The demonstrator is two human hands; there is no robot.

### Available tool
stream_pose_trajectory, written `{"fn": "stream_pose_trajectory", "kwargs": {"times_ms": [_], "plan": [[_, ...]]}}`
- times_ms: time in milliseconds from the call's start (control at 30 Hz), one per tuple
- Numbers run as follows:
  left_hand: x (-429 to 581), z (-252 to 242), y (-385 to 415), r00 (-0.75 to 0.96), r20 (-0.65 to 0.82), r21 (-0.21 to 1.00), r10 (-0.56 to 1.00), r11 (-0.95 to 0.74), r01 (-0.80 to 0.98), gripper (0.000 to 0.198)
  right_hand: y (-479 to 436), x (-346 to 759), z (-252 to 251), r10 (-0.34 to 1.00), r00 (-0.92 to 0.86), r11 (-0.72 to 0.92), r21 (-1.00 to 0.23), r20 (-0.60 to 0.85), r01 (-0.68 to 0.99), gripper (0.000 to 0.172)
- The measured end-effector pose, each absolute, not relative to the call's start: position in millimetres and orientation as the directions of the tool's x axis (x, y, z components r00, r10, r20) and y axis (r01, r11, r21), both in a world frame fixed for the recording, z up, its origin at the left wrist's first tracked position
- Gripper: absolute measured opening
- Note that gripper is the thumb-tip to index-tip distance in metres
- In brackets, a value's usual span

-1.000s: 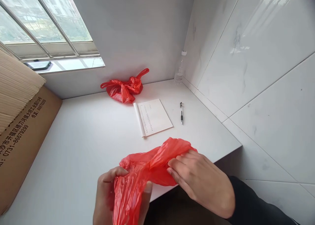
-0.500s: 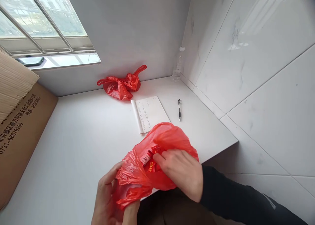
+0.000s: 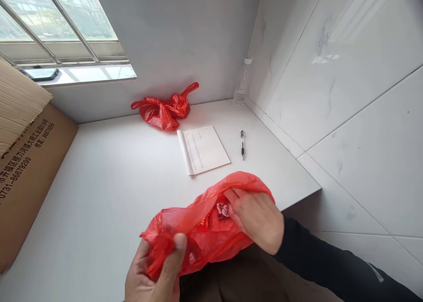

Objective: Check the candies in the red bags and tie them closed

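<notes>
A red plastic bag (image 3: 211, 244) hangs over the front edge of the table, its mouth facing me. My left hand (image 3: 158, 266) grips the gathered left end, thumb pressed on top. Inside the mouth is my right hand (image 3: 256, 216), fingers stretched and slightly apart against the bag's far wall. No item shows in its grasp, though the fingertips are partly hidden. Beside those fingers lies a small dark red packet (image 3: 223, 210) with white print. A red packet with yellow lettering (image 3: 204, 222) sits left of it, partly covered by the bag.
Behind the bag lie a notepad (image 3: 208, 150) with handwriting and a black pen (image 3: 242, 145). A knotted red bag (image 3: 161, 112) rests by the wall, and a clear bottle (image 3: 242, 83) stands in the corner. A cardboard box (image 3: 26, 169) occupies the left side.
My right hand has moved right inside the bag, its fingers straightening. The left hand has turned and now pinches the bag with the thumb on top. The bag's mouth is stretched wider sideways.
</notes>
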State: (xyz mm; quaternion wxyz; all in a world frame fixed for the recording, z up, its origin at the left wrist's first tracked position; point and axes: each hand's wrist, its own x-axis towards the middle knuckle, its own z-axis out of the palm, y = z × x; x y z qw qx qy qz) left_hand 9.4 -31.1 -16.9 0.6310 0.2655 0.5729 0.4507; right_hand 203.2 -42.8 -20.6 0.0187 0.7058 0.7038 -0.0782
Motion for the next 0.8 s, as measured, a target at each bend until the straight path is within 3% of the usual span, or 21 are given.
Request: {"fn": "stream_pose_trajectory", "kwargs": {"times_ms": [67, 167, 233, 333, 433, 533, 667, 800], "plan": [[7, -19, -28, -0.083, -0.495, 0.833, 0.865, 0.446, -0.327, 0.046, -48, 208, -13, 0.998, 0.038, -0.047, -0.183, -0.05, 0.982, 0.017], [7, -15, -25, -0.135, -0.515, 0.81, 0.847, 0.429, -0.401, 0.038, -52, 214, -4, 0.999, 0.034, -0.017, -0.443, 0.031, 0.896, 0.018], [10, -12, -23, -0.218, -0.57, 0.779, 0.792, 0.436, -0.451, 0.036, -52, 216, -2, 1.0, -0.022, 0.008, -0.585, -0.016, 0.811, 0.018], [13, -8, -22, -0.312, -0.626, 0.748, 0.714, 0.438, -0.498, 0.034, -49, 218, -8, 0.986, -0.116, 0.004, -0.68, -0.12, 0.733, 0.016], [13, -9, -23, -0.312, -0.594, 0.776, 0.741, 0.425, -0.467, 0.035, -48, 218, -22, 0.978, -0.128, -0.003, -0.627, -0.163, 0.779, 0.016], [11, -12, -28, -0.308, -0.556, 0.804, 0.772, 0.404, -0.437, 0.038, -53, 218, -33, 0.983, -0.049, -0.029, -0.416, -0.177, 0.909, 0.015], [11, -13, -32, -0.264, -0.541, 0.814, 0.799, 0.418, -0.403, 0.042, -56, 214, -29, 0.969, 0.029, -0.066, -0.146, -0.244, 0.987, 0.031], [9, -13, -33, -0.217, -0.53, 0.824, 0.82, 0.437, -0.362, 0.048, -50, 205, -15, 0.984, 0.061, -0.075, -0.084, -0.166, 0.994, 0.023]]}}
